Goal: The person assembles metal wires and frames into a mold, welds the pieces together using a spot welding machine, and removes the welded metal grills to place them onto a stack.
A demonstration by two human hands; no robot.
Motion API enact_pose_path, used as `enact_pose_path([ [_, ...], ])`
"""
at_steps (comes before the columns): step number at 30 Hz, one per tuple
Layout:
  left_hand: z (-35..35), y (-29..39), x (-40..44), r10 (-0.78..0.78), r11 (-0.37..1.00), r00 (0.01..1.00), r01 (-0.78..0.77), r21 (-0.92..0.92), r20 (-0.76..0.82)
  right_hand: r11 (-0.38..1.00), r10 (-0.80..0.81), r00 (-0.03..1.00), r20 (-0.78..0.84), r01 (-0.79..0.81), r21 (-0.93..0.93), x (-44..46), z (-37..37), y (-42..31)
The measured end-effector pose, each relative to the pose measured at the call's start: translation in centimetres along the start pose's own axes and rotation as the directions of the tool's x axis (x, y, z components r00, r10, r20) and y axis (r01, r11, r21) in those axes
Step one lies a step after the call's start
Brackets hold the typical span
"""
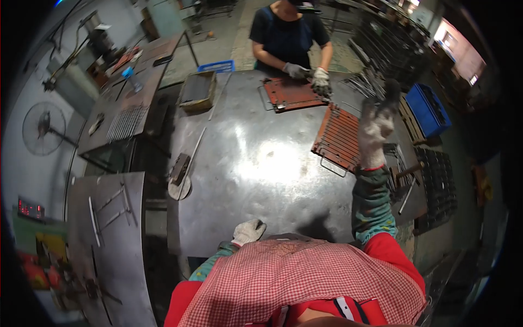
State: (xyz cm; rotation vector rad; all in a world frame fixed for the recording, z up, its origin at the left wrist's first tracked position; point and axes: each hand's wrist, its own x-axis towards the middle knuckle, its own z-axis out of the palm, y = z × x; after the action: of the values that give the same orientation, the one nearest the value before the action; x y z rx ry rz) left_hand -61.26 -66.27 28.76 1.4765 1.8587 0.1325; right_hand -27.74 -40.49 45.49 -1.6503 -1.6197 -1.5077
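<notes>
My right hand (376,128), in a pale glove with darkened fingertips, reaches far forward over the right side of the metal table (234,169). Its fingers are stretched out and apart, with nothing visible in them. Beside and partly behind it lies a red-brown slatted metal frame (339,137) with a wire handle. Thin metal rods (364,83) are piled just beyond its fingertips. My left hand (249,231), also gloved, rests at the table's near edge with its fingers curled in. I see nothing in it.
Across the table a person's gloved hands (320,82) work on another red-brown frame (291,95). A box (205,103) and a long rod (194,150) lie at left. A hammer (409,170) and bent rods are at right, near a blue bin (422,122).
</notes>
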Motion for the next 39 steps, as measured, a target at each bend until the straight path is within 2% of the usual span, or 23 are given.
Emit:
enact_pose_path([
  [1,-0.1,0.1,-0.1,0.027,1.000,1.000,-0.028,0.011,0.013,0.918,0.214,0.905,0.368,-0.315,0.240,0.8,-2.6,-0.5],
  [3,0.7,-1.0,0.7,0.095,0.995,0.995,-0.096,0.032,0.022,0.941,0.181,0.931,0.318,-0.258,0.219,0.5,-2.5,0.1],
  [4,0.8,-1.3,0.6,0.072,0.997,0.997,-0.072,0.013,0.007,0.982,0.116,0.949,0.292,-0.066,-0.176,-0.8,-0.5,1.3],
  [5,0.8,-1.3,0.5,0.105,0.994,0.994,-0.105,0.023,0.015,0.829,0.041,0.957,0.287,0.128,-0.544,-2.3,1.7,2.7],
  [6,0.6,-1.3,0.5,0.136,0.990,0.990,-0.137,0.031,0.022,0.512,-0.032,0.955,0.296,0.270,-0.815,-3.3,3.6,3.4],
  [7,0.0,-0.9,-0.1,0.151,0.989,0.989,-0.151,-0.006,-0.011,0.096,-0.100,0.940,0.325,0.334,-0.938,-3.9,4.0,2.9],
  [8,0.1,-1.0,-0.2,0.115,0.993,0.993,-0.116,-0.030,-0.017,-0.193,-0.379,0.901,-0.212,-0.301,-0.934,2.5,-6.0,1.2],
  [9,0.4,-1.3,0.0,0.139,0.990,0.990,-0.140,-0.027,-0.024,-0.156,-0.394,0.890,-0.228,-0.310,-0.938,2.3,-5.5,0.8],
  [13,0.9,-2.0,0.5,0.205,0.978,0.979,-0.205,-0.032,-0.025,-0.299,-0.181,0.965,-0.190,-0.238,-0.924,1.5,0.4,2.6],
  [16,0.4,-2.2,0.3,0.213,0.977,0.977,-0.212,-0.031,0.023,-0.316,-0.364,0.921,-0.140,-0.264,-0.911,3.2,-3.3,2.1],
  [18,0.3,-2.9,0.3,0.231,0.972,0.973,-0.229,-0.058,0.022,-0.312,-0.339,0.921,-0.193,-0.304,-0.900,3.6,-4.9,1.1],
  [20,-1.1,-3.0,-0.4,0.132,0.956,0.986,-0.155,-0.248,-0.105,-0.384,-0.282,0.927,-0.247,-0.345,-0.856,4.0,-6.4,0.0],
  [23,-4.6,-4.0,-0.9,-0.063,0.889,0.997,0.032,-0.457,-0.053,-0.555,-0.225,0.934,-0.279,-0.358,-0.751,4.4,-8.4,-1.7],
  [24,-4.0,-5.9,0.0,-0.032,0.891,0.987,-0.042,-0.453,-0.155,-0.615,-0.214,0.934,-0.286,-0.356,-0.703,4.4,-9.0,-2.1],
  [25,-4.8,-6.3,0.0,-0.087,0.819,0.990,0.006,-0.574,-0.114,-0.672,-0.205,0.932,-0.299,-0.356,-0.649,4.3,-9.6,-2.5],
  [27,-6.4,-7.0,0.4,-0.149,0.823,0.982,0.057,-0.565,-0.117,-0.749,-0.195,0.933,-0.301,-0.340,-0.569,3.2,-9.6,-1.3],
  [29,-6.6,-8.3,1.8,-0.215,0.751,0.972,0.104,-0.652,-0.092,-0.962,-0.268,0.956,-0.119,-0.273,-0.025,1.8,-13.1,-4.9],
  [31,-6.9,-8.4,3.5,-0.243,0.721,0.967,0.131,-0.681,-0.071,-0.818,-0.242,0.968,0.063,-0.239,0.523,0.4,-15.7,-7.8],
  [33,-7.6,-7.4,5.5,-0.285,0.517,0.936,-0.030,-0.856,-0.205,-0.396,-0.130,0.971,0.199,-0.234,0.888,-1.6,-19.0,-10.4],
  [34,-7.2,-7.7,7.6,-0.276,0.517,0.940,-0.031,-0.855,-0.201,-0.121,-0.048,0.971,0.233,-0.237,0.964,-2.1,-18.6,-10.3],
  [36,-5.6,-8.5,12.4,-0.275,-0.124,0.953,-0.163,-0.979,-0.124,-0.133,-0.113,0.919,0.378,-0.391,0.910,-5.4,-18.8,-10.6],
  [38,-7.3,-5.3,13.7,-0.233,-0.544,0.962,-0.008,-0.839,0.141,-0.007,-0.184,0.831,0.526,-0.536,0.844,-7.4,-19.4,-10.2],
  [39,-7.8,-3.5,12.4,-0.394,-0.371,0.914,-0.063,-0.926,0.096,0.020,-0.218,0.773,0.595,-0.606,0.795,-8.2,-19.7,-10.2],
])
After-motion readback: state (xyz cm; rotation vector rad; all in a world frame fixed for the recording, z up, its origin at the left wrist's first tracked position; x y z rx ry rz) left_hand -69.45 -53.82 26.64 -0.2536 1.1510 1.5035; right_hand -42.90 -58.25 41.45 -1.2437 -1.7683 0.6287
